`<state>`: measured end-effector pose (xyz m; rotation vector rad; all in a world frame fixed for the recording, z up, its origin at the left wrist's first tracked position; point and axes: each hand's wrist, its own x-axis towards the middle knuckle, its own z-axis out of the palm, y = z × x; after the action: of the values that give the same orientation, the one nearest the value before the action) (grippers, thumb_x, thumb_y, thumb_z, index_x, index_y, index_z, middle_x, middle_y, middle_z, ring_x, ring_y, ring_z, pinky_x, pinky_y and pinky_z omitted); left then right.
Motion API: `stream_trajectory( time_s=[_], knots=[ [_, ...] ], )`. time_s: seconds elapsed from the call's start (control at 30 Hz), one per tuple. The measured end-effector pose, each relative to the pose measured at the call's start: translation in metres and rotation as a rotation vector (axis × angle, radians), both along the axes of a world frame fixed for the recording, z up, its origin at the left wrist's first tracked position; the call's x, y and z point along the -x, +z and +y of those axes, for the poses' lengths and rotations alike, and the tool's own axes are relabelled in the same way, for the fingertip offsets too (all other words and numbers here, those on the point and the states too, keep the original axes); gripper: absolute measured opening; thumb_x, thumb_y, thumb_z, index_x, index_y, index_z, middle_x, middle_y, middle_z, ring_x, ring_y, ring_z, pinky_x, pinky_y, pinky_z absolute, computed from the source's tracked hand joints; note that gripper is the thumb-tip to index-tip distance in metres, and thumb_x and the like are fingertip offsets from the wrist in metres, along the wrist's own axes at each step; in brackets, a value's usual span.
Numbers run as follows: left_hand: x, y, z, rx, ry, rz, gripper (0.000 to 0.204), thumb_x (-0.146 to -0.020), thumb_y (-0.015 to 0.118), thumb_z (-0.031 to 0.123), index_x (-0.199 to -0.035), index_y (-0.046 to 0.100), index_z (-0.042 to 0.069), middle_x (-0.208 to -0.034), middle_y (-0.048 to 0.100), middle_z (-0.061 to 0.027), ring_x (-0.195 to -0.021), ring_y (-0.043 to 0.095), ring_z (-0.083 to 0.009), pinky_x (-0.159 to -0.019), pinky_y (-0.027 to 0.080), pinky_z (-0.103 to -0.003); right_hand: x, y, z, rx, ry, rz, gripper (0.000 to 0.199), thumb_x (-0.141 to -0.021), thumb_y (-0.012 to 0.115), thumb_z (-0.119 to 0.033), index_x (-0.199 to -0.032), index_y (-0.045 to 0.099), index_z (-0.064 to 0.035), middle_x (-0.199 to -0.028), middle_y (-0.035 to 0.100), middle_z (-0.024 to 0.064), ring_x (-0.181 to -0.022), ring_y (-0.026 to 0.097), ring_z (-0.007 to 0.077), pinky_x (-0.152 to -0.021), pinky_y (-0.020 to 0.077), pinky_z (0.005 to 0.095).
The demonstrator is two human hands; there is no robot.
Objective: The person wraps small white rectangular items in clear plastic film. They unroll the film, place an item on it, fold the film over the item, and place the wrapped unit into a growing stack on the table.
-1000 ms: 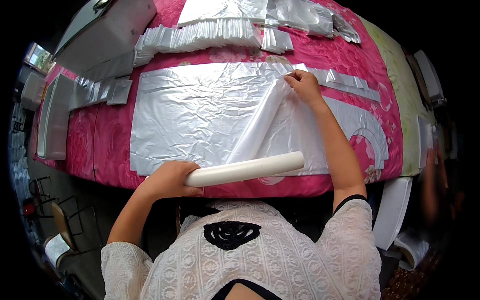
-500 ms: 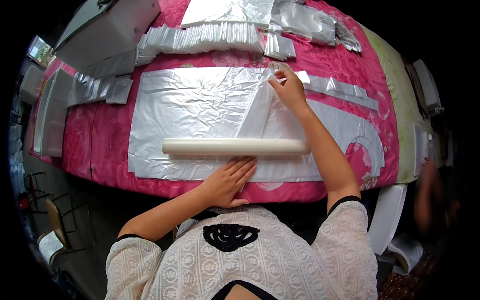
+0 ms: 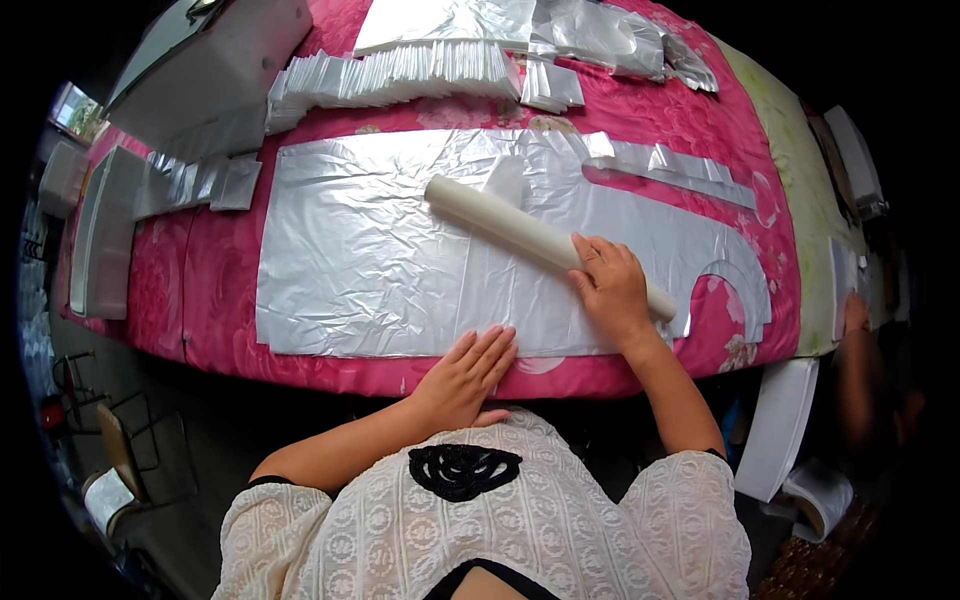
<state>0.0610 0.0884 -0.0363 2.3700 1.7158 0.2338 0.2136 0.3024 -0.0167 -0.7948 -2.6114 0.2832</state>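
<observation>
A stack of thin, shiny whitish plastic film lies on the table, with curved cut-outs at its right end. Across it, slanting from upper left to lower right, is a long white tube. My right hand is wrapped over the tube toward its lower right end. A narrow folded flap of film shows beyond the tube. My left hand lies flat with fingers stretched out, fingertips on the film's near edge, apart from the tube.
A pink flowered cloth covers the table. Along the far side stands a row of folded plastic packs. White boxes are at the left, beside more folded film. At the far right another person's hand shows, blurred.
My right hand has let go of the film's far edge and come nearer, onto the tube. The tube has swung from level to slanting. My left hand stays flat, slightly nearer to me.
</observation>
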Motion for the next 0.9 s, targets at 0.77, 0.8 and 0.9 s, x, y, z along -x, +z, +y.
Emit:
stream_trajectory(
  time_s=[0.77, 0.8, 0.9],
  knots=[
    [-0.007, -0.021, -0.009, -0.108, -0.068, 0.054, 0.056, -0.083, 0.041, 0.017, -0.136, 0.033, 0.001, -0.145, 0.027, -0.0169, -0.134, 0.027, -0.0288, -0.108, 0.023, -0.044, 0.11, -0.009, 0.061, 0.031, 0.249, 0.087, 0.041, -0.075, 0.065, -0.013, -0.116, 0.059, -0.0121, -0.113, 0.059, 0.0068, -0.103, 0.053, 0.0266, -0.093, 0.0371, 0.0394],
    [-0.004, -0.019, -0.009, -0.109, -0.091, 0.018, 0.056, -0.082, 0.043, 0.016, -0.136, 0.034, 0.001, -0.145, 0.027, -0.0167, -0.134, 0.027, -0.0284, -0.108, 0.024, -0.043, 0.113, -0.009, 0.065, -0.012, 0.219, 0.112, 0.042, -0.075, 0.065, -0.012, -0.116, 0.059, -0.0116, -0.115, 0.058, 0.008, -0.106, 0.052, 0.0272, -0.096, 0.0359, 0.0396],
    [0.008, -0.017, -0.015, -0.143, -0.1, -0.097, 0.056, -0.079, 0.049, 0.013, -0.133, 0.038, 0.001, -0.144, 0.028, -0.0156, -0.134, 0.028, -0.0274, -0.108, 0.026, -0.043, 0.117, -0.005, 0.057, -0.032, 0.2, 0.186, 0.043, -0.074, 0.063, -0.005, -0.116, 0.058, -0.0071, -0.124, 0.052, 0.0131, -0.118, 0.045, 0.0301, -0.103, 0.0324, 0.039]
  ],
)
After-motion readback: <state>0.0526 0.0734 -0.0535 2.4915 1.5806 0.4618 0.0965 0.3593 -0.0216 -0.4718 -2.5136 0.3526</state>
